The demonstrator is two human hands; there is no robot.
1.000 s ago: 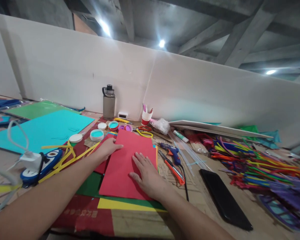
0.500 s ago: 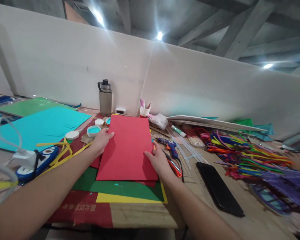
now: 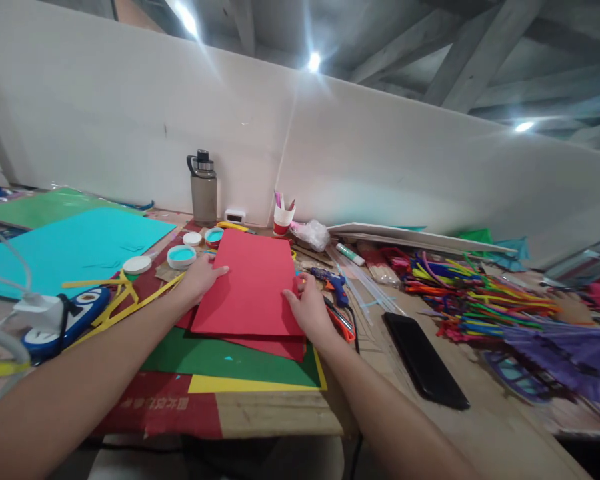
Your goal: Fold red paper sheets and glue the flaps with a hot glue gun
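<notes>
At frame centre, the upper red sheet (image 3: 253,283) is pinched at its left edge by the left hand (image 3: 200,275), thumb on top, fingers hidden. The right hand (image 3: 310,307) is half curled at the right edge; its grip cannot be confirmed. Even support and flat edges are advised. Counted below: one lower red sheet (image 3: 280,345), one green sheet (image 3: 205,357), one yellow sheet (image 3: 245,385).
</notes>
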